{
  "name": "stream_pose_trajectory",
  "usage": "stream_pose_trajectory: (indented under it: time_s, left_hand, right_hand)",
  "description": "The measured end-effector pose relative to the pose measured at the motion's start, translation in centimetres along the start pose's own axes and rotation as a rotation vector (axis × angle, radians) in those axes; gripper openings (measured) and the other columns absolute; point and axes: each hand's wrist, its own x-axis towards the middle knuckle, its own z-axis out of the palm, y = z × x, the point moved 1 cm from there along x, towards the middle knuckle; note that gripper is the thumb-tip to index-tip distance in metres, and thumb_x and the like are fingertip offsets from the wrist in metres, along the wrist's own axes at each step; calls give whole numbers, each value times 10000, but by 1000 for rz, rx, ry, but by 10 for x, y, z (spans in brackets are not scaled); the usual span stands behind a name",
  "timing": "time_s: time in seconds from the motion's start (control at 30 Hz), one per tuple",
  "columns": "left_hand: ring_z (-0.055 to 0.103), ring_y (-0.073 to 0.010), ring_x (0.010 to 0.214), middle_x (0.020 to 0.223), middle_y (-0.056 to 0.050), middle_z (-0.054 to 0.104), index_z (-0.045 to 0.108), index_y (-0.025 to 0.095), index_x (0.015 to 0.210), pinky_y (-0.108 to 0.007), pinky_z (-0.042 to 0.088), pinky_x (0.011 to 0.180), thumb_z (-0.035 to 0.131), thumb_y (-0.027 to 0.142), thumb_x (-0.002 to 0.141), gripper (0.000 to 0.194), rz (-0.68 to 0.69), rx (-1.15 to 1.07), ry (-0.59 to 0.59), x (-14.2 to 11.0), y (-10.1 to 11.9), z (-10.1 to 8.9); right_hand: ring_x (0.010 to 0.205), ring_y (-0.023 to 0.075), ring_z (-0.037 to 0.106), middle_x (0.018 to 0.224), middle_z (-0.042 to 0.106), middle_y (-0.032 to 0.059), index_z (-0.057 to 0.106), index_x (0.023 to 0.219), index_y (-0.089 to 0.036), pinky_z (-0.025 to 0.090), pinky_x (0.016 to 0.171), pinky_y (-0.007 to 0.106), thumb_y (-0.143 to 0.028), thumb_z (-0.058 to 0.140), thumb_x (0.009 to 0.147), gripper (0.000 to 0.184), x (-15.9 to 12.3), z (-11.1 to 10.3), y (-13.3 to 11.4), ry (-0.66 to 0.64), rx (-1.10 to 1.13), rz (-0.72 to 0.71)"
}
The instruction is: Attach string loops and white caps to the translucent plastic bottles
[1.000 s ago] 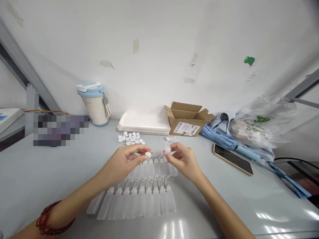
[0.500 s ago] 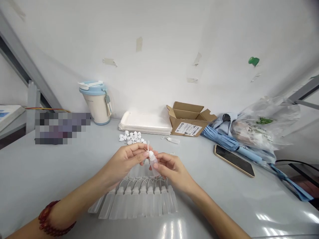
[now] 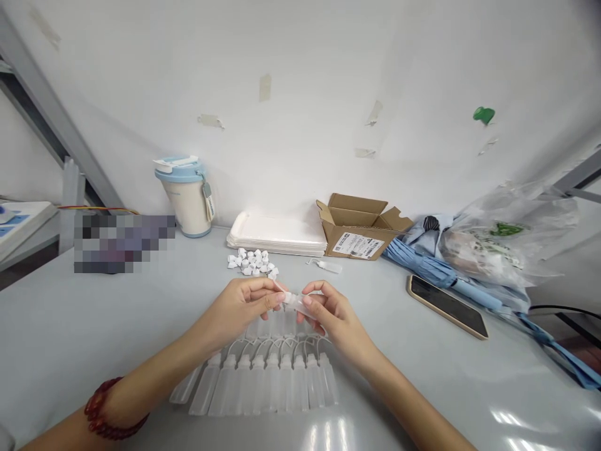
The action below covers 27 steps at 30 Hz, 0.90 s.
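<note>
A small translucent plastic bottle [image 3: 297, 303] lies tilted between my two hands above the table. My right hand [image 3: 332, 316] is closed around its body, thumb on top. At the neck end, my left hand [image 3: 253, 305] pinches the small white cap [image 3: 287, 297], and a thin strip sticks up beside its fingers. Below the hands, a near row of bottles [image 3: 265, 385] lies side by side with curved strips at their necks. Another row of bottles [image 3: 270, 324] behind it is partly hidden by my hands. Beyond, loose white caps [image 3: 253, 262] form a small pile.
A single bottle [image 3: 330, 267] lies before an open cardboard box [image 3: 359, 241]. White trays [image 3: 277, 235] are stacked beside it. A lidded tumbler [image 3: 188, 203] stands at the left. On the right are a phone [image 3: 446, 305], a blue umbrella [image 3: 422, 266] and a plastic bag [image 3: 498, 244].
My hands were apart, the left with a cap and the right with a bottle. They came together, joining cap and bottle neck, and the bottle has tipped from steep to nearly level.
</note>
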Motion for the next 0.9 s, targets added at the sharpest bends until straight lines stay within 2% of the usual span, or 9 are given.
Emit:
stream_pose_trajectory:
  time_s: [0.13, 0.23, 0.4, 0.6, 0.8, 0.9]
  left_hand:
    - [552, -137, 643, 769, -24, 683, 672, 174, 868, -252, 451, 618, 582, 417, 811, 265, -31, 16, -74, 0, 1, 1]
    - [559, -134, 634, 724, -8, 652, 681, 173, 823, -250, 464, 620, 592, 380, 800, 226, -21, 14, -107, 0, 3, 2]
    - [588, -143, 644, 647, 11, 638, 697, 180, 815, -252, 480, 643, 638, 329, 753, 171, -40, 25, -89, -1, 3, 4]
    - [632, -188, 818, 810, -21, 701, 700, 181, 842, -267, 490, 720, 658, 305, 738, 167, 14, -5, -89, -3, 2, 6]
    - [625, -197, 836, 830, -23, 683, 683, 184, 845, -272, 482, 714, 646, 324, 756, 170, 32, 15, -79, -5, 2, 5]
    - [619, -188, 830, 836, -18, 678, 674, 194, 886, -262, 476, 708, 613, 366, 790, 206, 12, 53, -121, -5, 2, 5]
  right_hand:
    - [463, 73, 309, 603, 553, -39, 444, 885, -194, 231, 448, 207, -475, 527, 843, 296, -2, -1, 0, -11, -65, -22]
    - [473, 76, 322, 572, 511, -56, 438, 879, -198, 229, 455, 206, -460, 494, 869, 269, -3, -2, 1, -45, -83, -39]
    - [469, 83, 337, 541, 475, -71, 428, 891, -207, 238, 456, 207, -455, 462, 888, 251, -2, -2, 5, -57, -114, -25]
    - [465, 76, 310, 535, 446, -76, 417, 866, -204, 223, 453, 202, -463, 459, 885, 263, -1, -2, 6, -72, -68, -15]
    - [460, 74, 306, 529, 437, -75, 424, 852, -207, 217, 452, 197, -462, 456, 890, 259, -2, -2, 6, -58, -61, -12]
    - [457, 75, 304, 523, 425, -79, 421, 852, -208, 218, 450, 198, -468, 453, 890, 265, -2, -2, 5, -57, -65, -12]
